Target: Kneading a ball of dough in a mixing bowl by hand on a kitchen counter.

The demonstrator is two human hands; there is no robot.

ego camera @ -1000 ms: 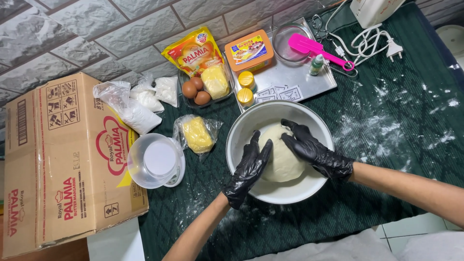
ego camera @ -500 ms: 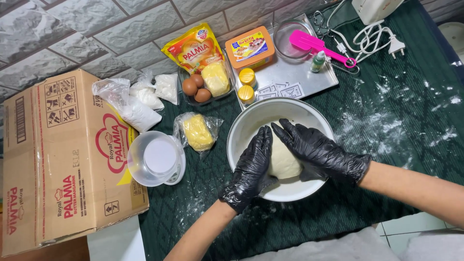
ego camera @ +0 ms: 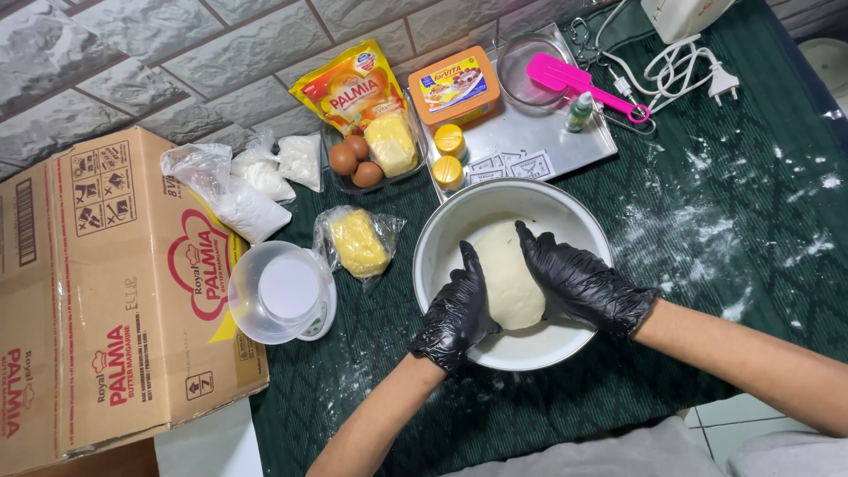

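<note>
A pale ball of dough lies inside a round white metal bowl on a dark green cloth. Both my hands wear black gloves. My left hand cups the dough's left side, fingers pointing away from me. From the right, my right hand presses against the dough, fingers spread over its edge. The dough sits squeezed between the two hands.
A big cardboard box stands at the left. Beside it are a clear tub on a small scale, bagged yellow fat, flour bags, eggs. A metal tray holds a pink spatula. Spilled flour dusts the cloth.
My hands have slid apart off the top of the dough and now grip its two sides. More of the dough shows between them.
</note>
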